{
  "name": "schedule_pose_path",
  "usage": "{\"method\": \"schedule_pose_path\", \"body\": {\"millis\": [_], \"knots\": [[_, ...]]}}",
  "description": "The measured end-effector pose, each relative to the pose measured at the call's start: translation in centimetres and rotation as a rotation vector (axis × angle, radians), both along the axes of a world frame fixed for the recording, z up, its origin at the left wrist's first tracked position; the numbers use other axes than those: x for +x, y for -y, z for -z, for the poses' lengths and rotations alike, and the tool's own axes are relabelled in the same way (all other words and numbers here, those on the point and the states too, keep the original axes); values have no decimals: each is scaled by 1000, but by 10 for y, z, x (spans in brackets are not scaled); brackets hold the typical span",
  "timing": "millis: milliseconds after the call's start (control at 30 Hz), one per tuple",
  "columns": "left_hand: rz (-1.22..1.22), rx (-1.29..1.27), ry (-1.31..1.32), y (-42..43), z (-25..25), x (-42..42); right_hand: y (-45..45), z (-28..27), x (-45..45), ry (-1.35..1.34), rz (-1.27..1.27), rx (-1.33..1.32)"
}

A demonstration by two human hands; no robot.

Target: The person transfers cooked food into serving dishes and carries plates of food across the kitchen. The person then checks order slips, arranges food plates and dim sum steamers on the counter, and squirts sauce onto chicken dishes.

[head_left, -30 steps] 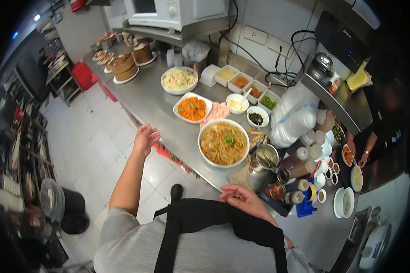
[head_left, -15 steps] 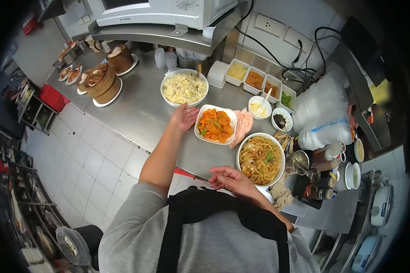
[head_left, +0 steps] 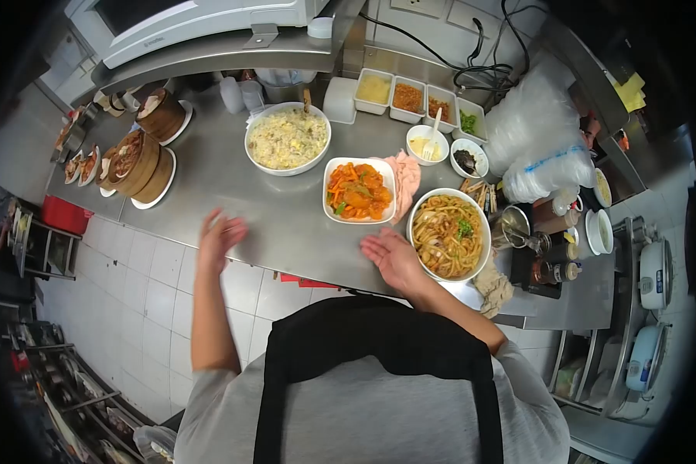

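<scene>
My left hand [head_left: 220,236] hovers at the front edge of the steel counter [head_left: 286,232], blurred, fingers apart and holding nothing. Between the square dish of orange saucy food [head_left: 359,190] and the bowl of noodles [head_left: 448,235], my right hand [head_left: 393,259] is open, palm turned up and to the left, with nothing in it. Green garnish tops the noodles. Behind the square dish, to its left, stands a round white bowl of fried rice [head_left: 288,139]. A pink cloth [head_left: 404,182] lies against the dish's right side.
Garnish tubs [head_left: 407,99] line the wall, with two small bowls [head_left: 427,145] before them. Bamboo steamers [head_left: 138,166] stand on plates at left. Plastic bags [head_left: 537,116] and sauce bottles [head_left: 557,216] crowd the right. A white microwave [head_left: 201,27] sits on a shelf above.
My left hand has moved away from the square dish, leftward to the counter edge. My right hand has risen toward the dish and opened. The camera view has shifted.
</scene>
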State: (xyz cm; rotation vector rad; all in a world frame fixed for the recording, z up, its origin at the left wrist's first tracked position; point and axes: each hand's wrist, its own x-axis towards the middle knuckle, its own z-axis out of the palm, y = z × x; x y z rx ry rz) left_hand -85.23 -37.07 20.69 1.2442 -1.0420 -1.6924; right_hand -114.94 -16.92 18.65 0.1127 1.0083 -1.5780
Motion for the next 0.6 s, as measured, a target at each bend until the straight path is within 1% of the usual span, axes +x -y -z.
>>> {"method": "schedule_pose_path", "body": {"millis": [33,100,133,167,200,233,267,300,333,367,433,500,567,600], "knots": [[116,97,-165,10,5,-24,8,5,3,-25,56,-23],[189,238,-289,33,20,-75,26,12,6,-86,191,-86],[244,257,-349,45,39,-90,30,24,5,-186,191,-152],[311,250,-418,62,51,-109,34,32,7,-286,209,-158],[313,223,-402,75,57,-124,41,33,8,-345,253,-36],[307,192,-393,79,58,-135,42,24,8,-382,193,25],[197,135,-299,72,43,-146,48,33,7,-415,203,27],[185,129,-354,78,51,-147,47,24,6,-419,145,37],[167,173,-339,84,53,-146,49,29,6,-485,155,40],[140,233,-315,86,55,-139,49,22,9,-493,162,72],[76,236,-288,78,56,-121,46,22,12,-468,136,81],[66,262,-353,52,47,-82,31,13,19,-487,96,48],[50,302,-369,13,28,-38,11,7,25,-486,39,1],[14,280,-387,-4,35,-14,1,6,26,-476,4,-33]]}}
